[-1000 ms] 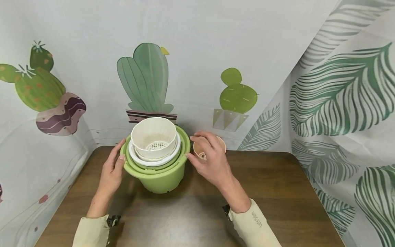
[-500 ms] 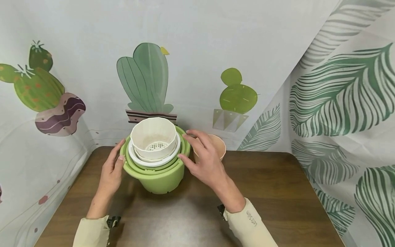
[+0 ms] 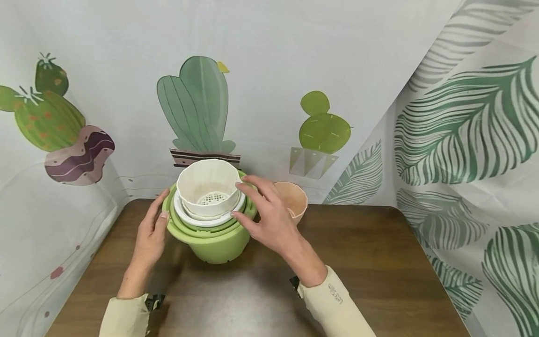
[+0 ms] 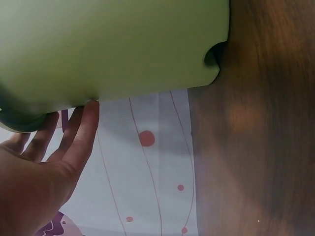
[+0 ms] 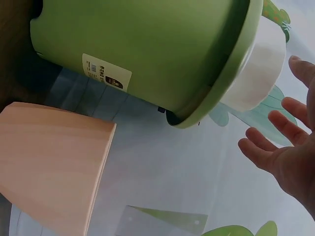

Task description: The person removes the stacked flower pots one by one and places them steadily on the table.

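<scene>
In the head view, a stack of nested plant pots stands near the back of the table. The outermost is a large green pot (image 3: 219, 248), with a white pot (image 3: 206, 222) inside it and a cream pot (image 3: 193, 180) with a perforated base on top. My left hand (image 3: 149, 238) rests against the green pot's left side, its fingertips touching the wall in the left wrist view. At the stack's right, my right hand (image 3: 271, 224) reaches over the green rim with fingers spread beside the cream pot; the right wrist view shows a gap between them.
A peach pot (image 3: 296, 199) stands right of the stack, partly behind my right hand. The wooden table (image 3: 358, 271) ends at a fabric backdrop (image 3: 261, 70) printed with cacti and leaves, close behind the pots.
My right hand has moved left, from beside the green rim to the cream pot's right side, uncovering more of the peach pot. My left hand stays at the green pot.
</scene>
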Demonstrator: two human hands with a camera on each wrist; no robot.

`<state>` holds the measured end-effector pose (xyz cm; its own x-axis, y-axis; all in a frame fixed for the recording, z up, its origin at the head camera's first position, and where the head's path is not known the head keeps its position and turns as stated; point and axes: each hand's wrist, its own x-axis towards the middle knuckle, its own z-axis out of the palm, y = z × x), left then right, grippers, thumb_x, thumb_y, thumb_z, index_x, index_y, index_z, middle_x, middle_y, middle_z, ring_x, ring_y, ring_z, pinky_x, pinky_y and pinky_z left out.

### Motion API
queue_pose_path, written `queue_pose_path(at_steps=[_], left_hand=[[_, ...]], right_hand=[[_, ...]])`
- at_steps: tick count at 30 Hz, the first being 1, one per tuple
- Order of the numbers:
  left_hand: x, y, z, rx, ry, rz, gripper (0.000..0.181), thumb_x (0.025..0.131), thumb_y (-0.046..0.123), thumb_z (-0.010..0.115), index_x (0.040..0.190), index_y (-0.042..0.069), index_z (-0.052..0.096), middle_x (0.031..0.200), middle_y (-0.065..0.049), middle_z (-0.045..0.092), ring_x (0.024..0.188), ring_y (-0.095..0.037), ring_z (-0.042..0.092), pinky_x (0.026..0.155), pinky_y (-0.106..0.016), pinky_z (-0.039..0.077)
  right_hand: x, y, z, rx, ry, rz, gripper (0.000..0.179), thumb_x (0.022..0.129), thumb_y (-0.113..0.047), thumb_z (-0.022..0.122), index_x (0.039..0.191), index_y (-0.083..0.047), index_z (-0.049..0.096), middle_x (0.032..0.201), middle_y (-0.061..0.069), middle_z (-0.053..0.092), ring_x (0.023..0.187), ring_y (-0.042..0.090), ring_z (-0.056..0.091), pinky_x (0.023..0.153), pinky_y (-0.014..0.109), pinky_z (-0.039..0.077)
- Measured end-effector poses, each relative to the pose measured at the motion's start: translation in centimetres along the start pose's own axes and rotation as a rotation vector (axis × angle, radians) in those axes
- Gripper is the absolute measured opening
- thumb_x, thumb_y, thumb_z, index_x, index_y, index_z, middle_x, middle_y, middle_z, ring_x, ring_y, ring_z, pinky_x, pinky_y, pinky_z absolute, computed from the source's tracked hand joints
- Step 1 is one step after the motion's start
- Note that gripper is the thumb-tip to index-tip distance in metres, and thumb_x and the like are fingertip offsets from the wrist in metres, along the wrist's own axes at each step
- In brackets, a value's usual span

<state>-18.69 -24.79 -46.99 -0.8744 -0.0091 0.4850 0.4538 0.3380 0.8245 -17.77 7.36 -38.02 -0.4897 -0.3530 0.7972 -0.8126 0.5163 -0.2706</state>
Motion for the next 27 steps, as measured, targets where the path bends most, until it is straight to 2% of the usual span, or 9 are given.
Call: queue_pose_path(at_steps=[12, 20, 27], left_hand=[[0.0, -0.2, 0.1, 0.009, 0.005, 0.008, 0.05, 0.114, 0.011, 0.042, 0.164, 0.017, 0.044, 0.167, -0.006, 0.042, 0.147, -0.005, 0.042, 0.113, -0.011, 0.036], [0.0, -0.4, 0.1, -0.001, 0.005, 0.006, 0.05, 0.114, 0.01, 0.041, 0.164, 0.018, 0.044, 0.166, -0.005, 0.043, 0.147, -0.005, 0.043, 0.112, -0.011, 0.037], [0.0, -0.4, 0.1, -0.01, 0.005, 0.011, 0.05, 0.114, 0.009, 0.041, 0.164, 0.017, 0.044, 0.167, -0.006, 0.042, 0.147, -0.006, 0.043, 0.113, -0.012, 0.037]], right_hand=[[0.2, 0.2, 1.5, -0.023, -0.047, -0.018, 0.056, 0.089, -0.026, 0.089, 0.136, -0.005, 0.067, 0.142, 0.015, 0.061, 0.135, 0.032, 0.056, 0.119, 0.042, 0.042], [0.4, 0.2, 2.3, -0.042, -0.062, -0.027, 0.045, 0.09, -0.026, 0.087, 0.126, -0.006, 0.071, 0.136, 0.015, 0.062, 0.13, 0.031, 0.059, 0.115, 0.04, 0.045], [0.4, 0.4, 2.8, -0.047, -0.071, -0.033, 0.04, 0.093, -0.025, 0.085, 0.126, -0.008, 0.071, 0.135, 0.013, 0.063, 0.128, 0.03, 0.06, 0.116, 0.037, 0.044]])
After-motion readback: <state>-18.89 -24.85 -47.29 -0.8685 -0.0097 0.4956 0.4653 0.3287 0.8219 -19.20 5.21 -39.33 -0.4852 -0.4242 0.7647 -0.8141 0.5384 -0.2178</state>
